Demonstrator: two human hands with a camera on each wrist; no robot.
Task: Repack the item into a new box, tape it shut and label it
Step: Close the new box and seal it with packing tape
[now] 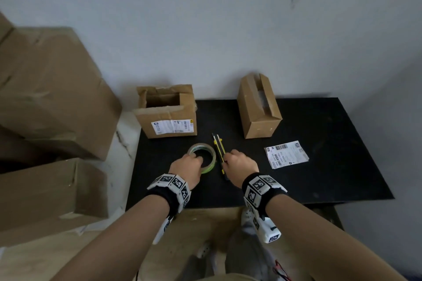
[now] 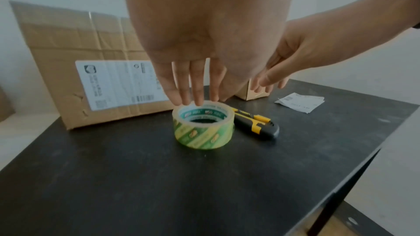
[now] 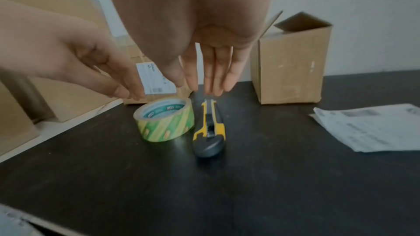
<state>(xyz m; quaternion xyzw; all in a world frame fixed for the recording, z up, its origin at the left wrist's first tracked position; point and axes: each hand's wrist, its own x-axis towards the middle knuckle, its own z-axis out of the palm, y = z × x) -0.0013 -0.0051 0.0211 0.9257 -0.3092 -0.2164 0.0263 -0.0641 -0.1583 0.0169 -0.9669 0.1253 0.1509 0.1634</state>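
Left wrist view is showing the left hand (image 2: 204,46) hovering, grip open and empty, fingertips (image 2: 198,102) reaching the tape roll (image 2: 203,129) standing on the bench (image 2: 159,186): likely light, stiff, best pinched across its rim.

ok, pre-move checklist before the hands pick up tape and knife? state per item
1. Left hand over tape roll, fingers straight at its rim: ok.
2. Right hand above utility knife, not gripping: ok.
3. Knife blade retracted: cannot tell.
4. New box top open for packing: cannot tell.
5. Old labelled box open on top: ok; item inside: cannot tell.
6. Loose label lying flat on table: ok.
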